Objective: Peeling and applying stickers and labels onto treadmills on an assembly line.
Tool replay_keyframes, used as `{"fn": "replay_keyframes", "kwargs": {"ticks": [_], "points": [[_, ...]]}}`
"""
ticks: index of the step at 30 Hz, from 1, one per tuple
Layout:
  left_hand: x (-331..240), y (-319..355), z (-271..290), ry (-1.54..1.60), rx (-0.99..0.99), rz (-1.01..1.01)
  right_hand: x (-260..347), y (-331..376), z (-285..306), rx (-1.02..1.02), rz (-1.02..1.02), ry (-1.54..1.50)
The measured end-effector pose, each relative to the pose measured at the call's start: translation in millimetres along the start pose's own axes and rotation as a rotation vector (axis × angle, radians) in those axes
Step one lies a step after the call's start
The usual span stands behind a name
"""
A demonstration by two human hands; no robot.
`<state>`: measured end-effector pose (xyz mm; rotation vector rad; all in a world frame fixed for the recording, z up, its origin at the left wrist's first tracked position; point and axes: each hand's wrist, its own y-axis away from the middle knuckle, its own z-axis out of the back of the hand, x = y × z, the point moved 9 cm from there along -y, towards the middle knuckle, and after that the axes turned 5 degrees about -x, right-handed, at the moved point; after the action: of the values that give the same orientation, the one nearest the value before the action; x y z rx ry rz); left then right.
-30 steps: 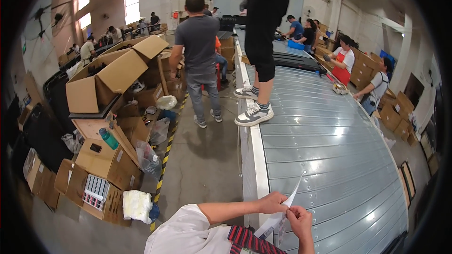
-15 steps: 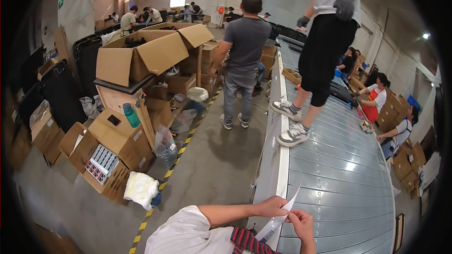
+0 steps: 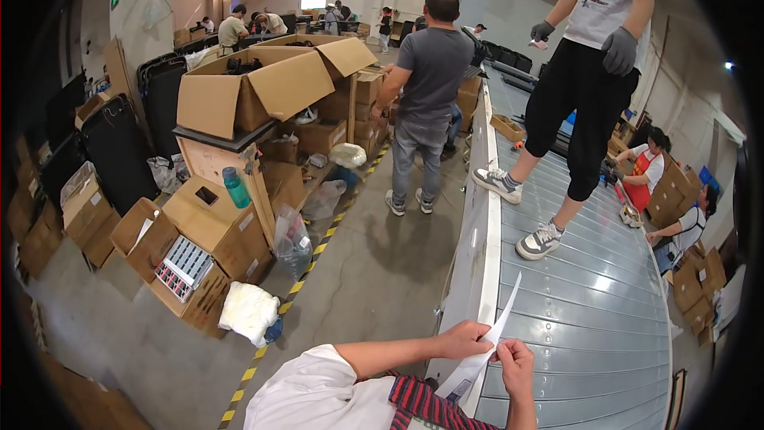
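Observation:
A long white paper strip (image 3: 475, 368), perhaps a sheet of labels, stands tilted over the edge of the metal conveyor (image 3: 593, 326). Its upper end rises to a thin point, and a dark printed patch shows near the lower end. My left hand (image 3: 465, 340) pinches the strip's left side near the middle. Close beside it, my right hand (image 3: 516, 357) has its fingers pinched together at the strip's right edge. The right fingertips are partly hidden by the hand itself.
A person in grey gloves and sneakers (image 3: 541, 240) stands on the conveyor ahead. Another person in a grey shirt (image 3: 434, 72) stands in the aisle. Open cartons (image 3: 203, 302), a green bottle (image 3: 235, 188) and a white bundle (image 3: 248, 310) are on the left.
The person on the conveyor has stepped nearer and to the right. My hands stay on the paper strip, slightly higher in the view. My view has turned a little to the left.

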<state>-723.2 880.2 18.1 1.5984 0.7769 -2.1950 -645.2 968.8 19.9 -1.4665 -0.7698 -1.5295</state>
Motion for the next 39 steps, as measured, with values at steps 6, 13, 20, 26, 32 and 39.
{"fn": "replay_keyframes", "kwargs": {"ticks": [6,13,20,26,32,39], "points": [[-6,16,-28,0.141,-0.067,-0.02,3,32,17,-0.162,0.017,-0.048],[11,58,-64,-0.074,-0.009,0.171,-29,82,21,-0.095,-0.06,-0.189],[2,77,-80,0.144,0.032,0.172,-21,104,26,0.004,-0.134,-0.228],[-4,79,-66,0.177,0.069,0.201,-10,99,10,0.026,-0.173,-0.227],[-2,84,-36,0.167,0.003,0.119,-1,86,-18,0.094,-0.171,-0.148],[6,88,-11,0.168,-0.058,0.099,2,74,-40,0.186,-0.145,-0.114]]}}
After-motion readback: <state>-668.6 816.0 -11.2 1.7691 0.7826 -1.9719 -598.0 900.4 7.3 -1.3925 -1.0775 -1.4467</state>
